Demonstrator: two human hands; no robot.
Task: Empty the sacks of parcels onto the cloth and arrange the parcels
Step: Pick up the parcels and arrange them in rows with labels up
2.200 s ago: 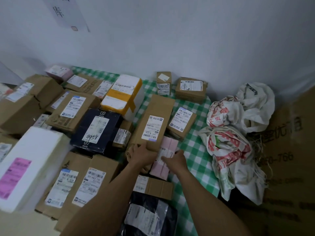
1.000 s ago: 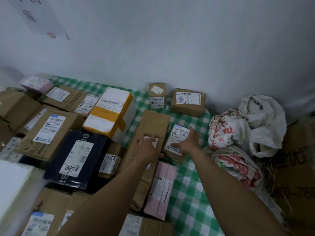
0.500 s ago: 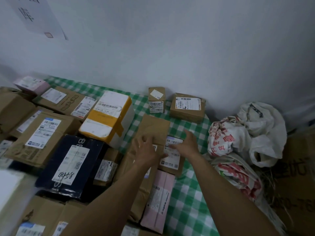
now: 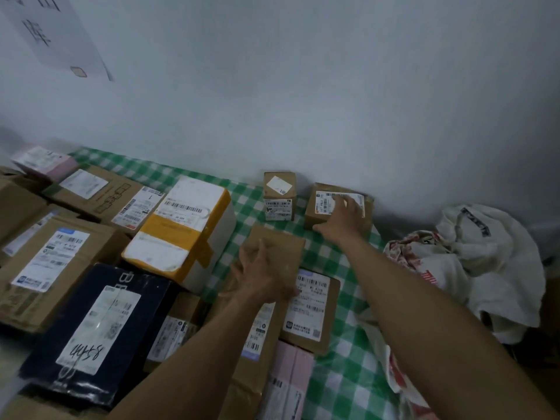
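Many labelled parcels lie on a green-and-white checked cloth (image 4: 342,371) against a white wall. My right hand (image 4: 344,219) reaches far back, fingers spread over the flat brown box (image 4: 321,218) by the wall, touching its top. My left hand (image 4: 263,275) hovers open over the long brown parcel (image 4: 285,244) in the middle. A small brown box with a white label (image 4: 312,310) lies just right of that hand. A small cube box (image 4: 279,196) stands left of the far flat box. Crumpled white sacks with red print (image 4: 472,265) lie at the right.
To the left are a white box with yellow tape (image 4: 181,228), a dark navy box (image 4: 94,331), and several brown cartons (image 4: 51,265). A pink parcel (image 4: 292,380) lies near the front. A paper sheet (image 4: 57,31) hangs on the wall.
My right hand left the small labelled box and stretched back to the flat brown box by the wall. My left hand moved slightly forward over the long parcel. The camera view shifted.
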